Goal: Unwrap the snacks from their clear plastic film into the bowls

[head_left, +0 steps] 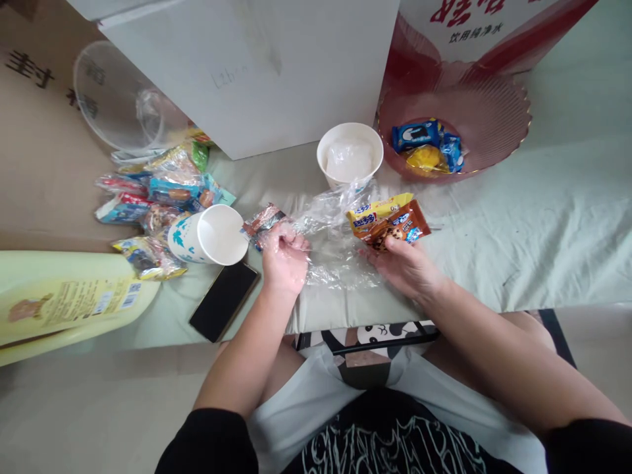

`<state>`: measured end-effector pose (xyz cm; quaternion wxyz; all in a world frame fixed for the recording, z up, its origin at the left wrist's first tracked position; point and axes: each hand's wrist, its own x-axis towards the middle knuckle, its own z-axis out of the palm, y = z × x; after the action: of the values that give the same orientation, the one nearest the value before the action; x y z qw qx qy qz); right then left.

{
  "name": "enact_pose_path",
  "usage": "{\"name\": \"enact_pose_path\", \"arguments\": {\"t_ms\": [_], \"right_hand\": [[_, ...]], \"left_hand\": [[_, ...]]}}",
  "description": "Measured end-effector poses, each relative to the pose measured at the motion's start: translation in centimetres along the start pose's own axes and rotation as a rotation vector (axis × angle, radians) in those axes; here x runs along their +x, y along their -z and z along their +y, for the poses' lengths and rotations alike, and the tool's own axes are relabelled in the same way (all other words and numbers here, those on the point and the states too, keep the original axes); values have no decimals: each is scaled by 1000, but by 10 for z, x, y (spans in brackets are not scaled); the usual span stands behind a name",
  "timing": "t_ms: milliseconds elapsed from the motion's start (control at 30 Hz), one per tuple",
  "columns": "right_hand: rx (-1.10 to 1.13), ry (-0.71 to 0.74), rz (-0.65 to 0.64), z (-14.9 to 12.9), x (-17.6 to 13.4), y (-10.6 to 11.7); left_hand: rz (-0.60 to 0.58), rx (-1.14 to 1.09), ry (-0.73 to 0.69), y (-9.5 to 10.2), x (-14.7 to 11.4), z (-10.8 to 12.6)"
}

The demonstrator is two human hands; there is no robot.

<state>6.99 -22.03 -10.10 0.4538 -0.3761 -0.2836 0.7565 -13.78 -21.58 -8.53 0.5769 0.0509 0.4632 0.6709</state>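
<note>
My right hand (407, 263) is closed on a brown cookie packet (395, 227), thumb on its front. A yellow snack packet (378, 209) lies against the cookie packet's back edge; whether my fingers hold it too, I cannot tell. My left hand (289, 260) is closed, gripping a crumpled clear plastic bag with a brown printed part (266, 220) showing past the fingers. Loose clear plastic (340, 263) stretches between both hands. Just behind them stands a white paper cup (349, 155) with clear plastic inside.
A pink ribbed bowl (494, 131) with blue and yellow packets stands at the back right. To the left are a tilted paper cup (185, 237), a phone (224, 299), a pile of wrapped snacks (168, 187), a clear container (113, 99) and a yellow bag (74, 303). A white box (257, 72) blocks the back.
</note>
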Motion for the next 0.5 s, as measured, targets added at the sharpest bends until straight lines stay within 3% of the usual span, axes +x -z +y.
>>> {"name": "enact_pose_path", "arguments": {"t_ms": [100,167,233,367,500], "right_hand": [[12,96,-35,-5,0,1],[-6,151,-43,-9,1,6],[-36,210,-19,-13,3,14],[-115,357,38,-18,1,27],[-468,507,93,-20,-21,32]], "left_hand": [[141,53,-116,3,2,-3],[125,195,-165,5,0,-8],[19,410,-186,7,-3,-14],[-355,940,-270,11,-12,-18],[-585,1327,-402,15,-20,-17]]}}
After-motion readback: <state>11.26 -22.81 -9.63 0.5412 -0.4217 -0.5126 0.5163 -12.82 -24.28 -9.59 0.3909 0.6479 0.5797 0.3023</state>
